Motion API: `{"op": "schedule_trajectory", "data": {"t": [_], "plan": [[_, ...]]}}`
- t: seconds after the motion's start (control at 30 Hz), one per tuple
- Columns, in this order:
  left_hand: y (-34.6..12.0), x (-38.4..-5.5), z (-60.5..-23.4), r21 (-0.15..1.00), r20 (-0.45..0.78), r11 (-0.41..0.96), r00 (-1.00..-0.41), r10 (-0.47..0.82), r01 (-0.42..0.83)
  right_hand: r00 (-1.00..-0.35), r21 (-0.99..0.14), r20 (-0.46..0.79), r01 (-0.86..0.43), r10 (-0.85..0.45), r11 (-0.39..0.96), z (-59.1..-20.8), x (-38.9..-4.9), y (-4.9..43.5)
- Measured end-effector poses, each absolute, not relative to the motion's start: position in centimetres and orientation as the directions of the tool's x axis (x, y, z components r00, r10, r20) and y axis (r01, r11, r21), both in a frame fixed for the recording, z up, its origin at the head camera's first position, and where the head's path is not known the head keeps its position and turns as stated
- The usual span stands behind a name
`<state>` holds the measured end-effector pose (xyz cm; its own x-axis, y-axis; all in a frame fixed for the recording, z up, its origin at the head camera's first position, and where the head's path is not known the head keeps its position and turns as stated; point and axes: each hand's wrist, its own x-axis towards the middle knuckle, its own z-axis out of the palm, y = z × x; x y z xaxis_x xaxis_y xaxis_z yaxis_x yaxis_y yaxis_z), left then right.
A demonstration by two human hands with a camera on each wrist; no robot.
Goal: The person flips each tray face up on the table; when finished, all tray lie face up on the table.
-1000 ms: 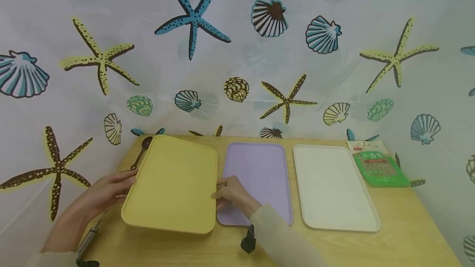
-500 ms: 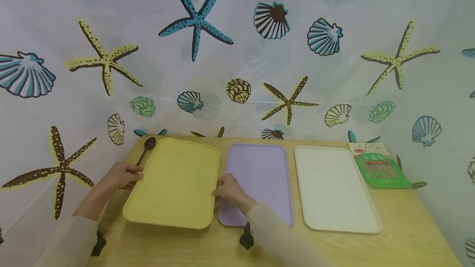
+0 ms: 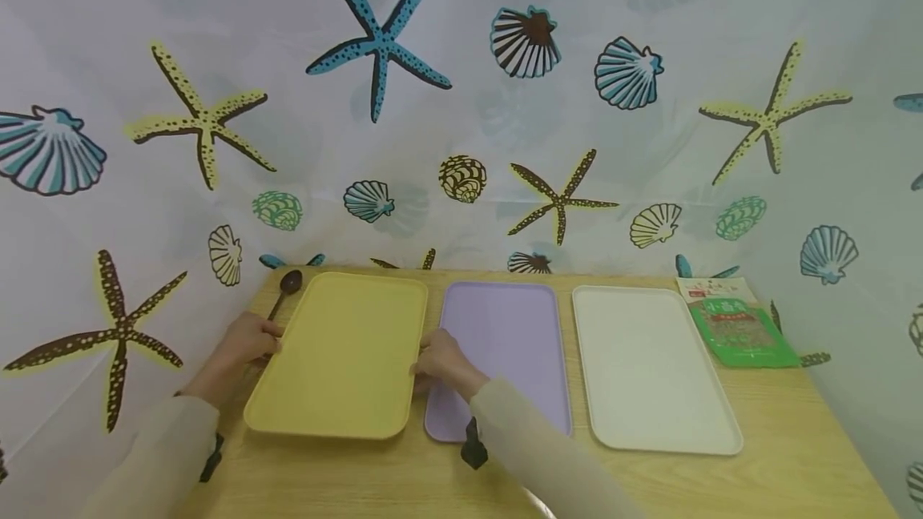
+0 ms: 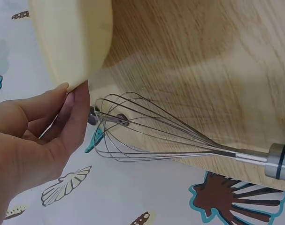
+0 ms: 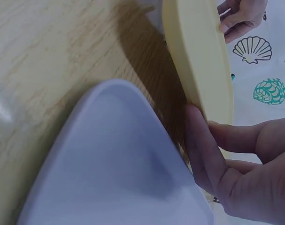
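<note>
A yellow tray [image 3: 339, 355] is held by its two long sides in the head view, its near edge raised above the table. My left hand [image 3: 248, 340] pinches the left rim between thumb and fingers, as the left wrist view shows. On the opposite rim, my right hand [image 3: 441, 359] grips with the thumb inside and the fingers underneath. A whisk [image 4: 156, 133] with a metal handle lies on the table below my left hand. Just right of the yellow tray lies a purple tray [image 3: 505, 343], partly covered by my right hand and forearm.
A white tray [image 3: 654, 367] lies to the right of the purple one. Behind it at the right is a green food packet [image 3: 743, 331]. A dark spoon [image 3: 291, 282] lies at the back left. A patterned curtain [image 3: 461, 102] encloses the wooden table [image 3: 786, 439].
The yellow tray has come down nearer the table and tilts less. My left hand has shifted forward along its left rim; my right hand keeps its hold on the other side.
</note>
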<state>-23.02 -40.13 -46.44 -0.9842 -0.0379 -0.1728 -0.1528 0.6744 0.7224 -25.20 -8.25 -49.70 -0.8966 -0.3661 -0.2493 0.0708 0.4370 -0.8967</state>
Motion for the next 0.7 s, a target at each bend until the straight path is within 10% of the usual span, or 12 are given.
{"op": "schedule_trajectory", "data": {"t": [0.7], "plan": [[-38.8, -23.6, -46.9, 0.551, -0.068, 0.830, -0.996, -0.058, -0.087, -0.887, -0.814, -0.342, 0.113, -0.311, 0.570, -49.3, -26.0, -8.7]]}}
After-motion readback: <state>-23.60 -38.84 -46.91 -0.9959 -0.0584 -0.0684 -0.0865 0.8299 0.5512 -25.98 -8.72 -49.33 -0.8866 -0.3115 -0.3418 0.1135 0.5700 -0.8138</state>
